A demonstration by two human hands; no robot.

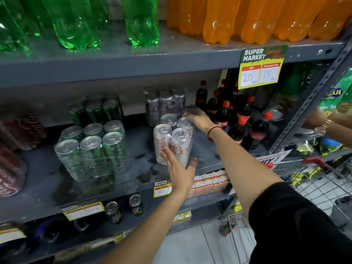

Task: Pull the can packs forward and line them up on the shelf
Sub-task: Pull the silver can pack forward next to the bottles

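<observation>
- Silver-topped white can pack (174, 141), shrink-wrapped, stands upright on the grey middle shelf (203, 155), close to the front edge and right of centre.
- Left hand (180, 168): fingers spread flat, palm against the front face of the white can pack, thumb out to the right. It closes on nothing.
- Right hand (197, 118): reaches over the back of the same pack, fingers spread and laid on the rear can tops. It presses rather than pinches. A red thread band sits on the wrist.
- Grey can pack (163, 103) stands directly behind the white pack, deeper on the shelf, and appears stacked two high.
- Green can pack (93, 149), with six silver tops showing, stands to the left of the white pack, near the front edge and well apart from it.
- Second green can pack (96, 110) stands behind it, further back.
- Red can packs (13, 149) lie at the far left; blurred, so no detail can be read.
- Cola bottles (240, 119) with red caps stand to the right of the right hand, just beside the wrist.
- Upper shelf carries green bottles (76, 25) and orange bottles (247, 20).
- Yellow price tag (262, 67) hangs from the upper shelf edge, marked 20 and 18.
- Wire shopping cart (314, 180) stands at the lower right.
</observation>
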